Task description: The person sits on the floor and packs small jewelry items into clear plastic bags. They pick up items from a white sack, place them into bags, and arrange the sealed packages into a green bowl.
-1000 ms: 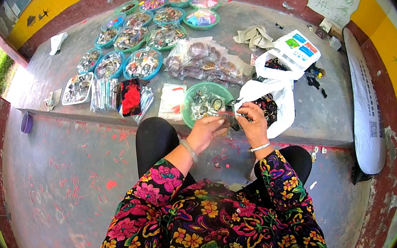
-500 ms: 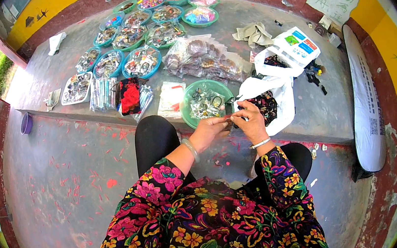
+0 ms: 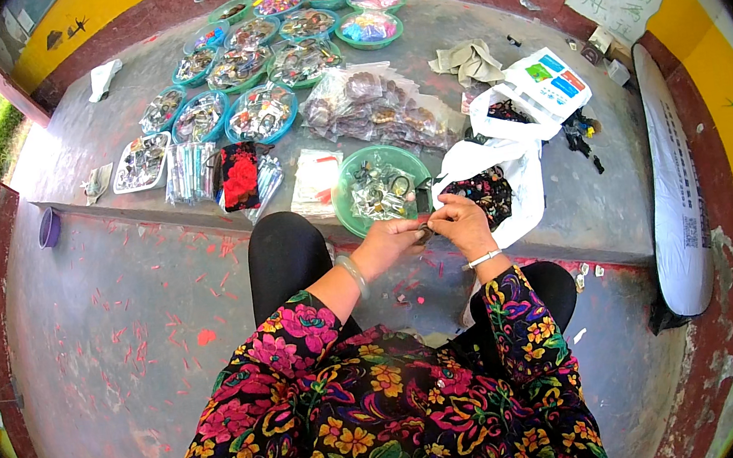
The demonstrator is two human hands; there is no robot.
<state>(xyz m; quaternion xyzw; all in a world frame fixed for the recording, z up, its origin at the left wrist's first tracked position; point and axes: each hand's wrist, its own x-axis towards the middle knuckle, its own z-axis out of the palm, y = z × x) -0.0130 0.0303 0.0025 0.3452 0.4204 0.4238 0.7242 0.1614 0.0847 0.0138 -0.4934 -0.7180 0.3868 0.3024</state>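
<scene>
My left hand (image 3: 391, 244) and my right hand (image 3: 465, 224) meet just in front of a green basin (image 3: 344, 206). The fingers of both are closed around something small and dark that I cannot make out. Inside the basin lie clear plastic packets (image 3: 383, 188) of small mixed items. Right beside my right hand an opened white plastic bag (image 3: 527, 202) holds dark cloth with a colourful pattern (image 3: 492, 192). A bracelet circles each wrist.
Beyond are several basins (image 3: 263, 113) of small goods, a heap of clear bags with brown beads (image 3: 379, 104), a red-and-black pouch (image 3: 240, 177) and white packets (image 3: 316, 178). A second white bag (image 3: 543, 102) sits farther right. The raised platform's edge (image 3: 173, 219) crosses ahead.
My right hand's fingers have shifted slightly, with a small gap now showing between the two hands' fingertips. The packets in the green basin look slightly rearranged.
</scene>
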